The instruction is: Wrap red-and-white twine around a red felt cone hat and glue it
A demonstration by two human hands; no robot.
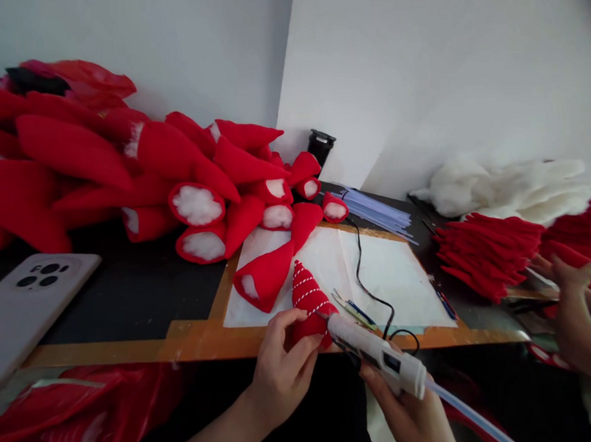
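My left hand [279, 365] grips a small red felt cone [308, 303] wound with red-and-white twine, at the near edge of the table. My right hand [412, 417] holds a white hot glue gun [378, 356] whose nozzle touches the cone's right side near its base. A clear glue stick [467, 414] juts from the gun's back. The gun's black cord [367, 286] runs across a white paper sheet [389, 275].
A big heap of stuffed red cones [137, 170] fills the left and back. A white phone [23, 307] lies at left, red plastic bag [72, 415] below. Glue sticks [375, 213], flat red felt pieces [482, 253], white stuffing [504, 191] and another person's hand [573, 297] are at right.
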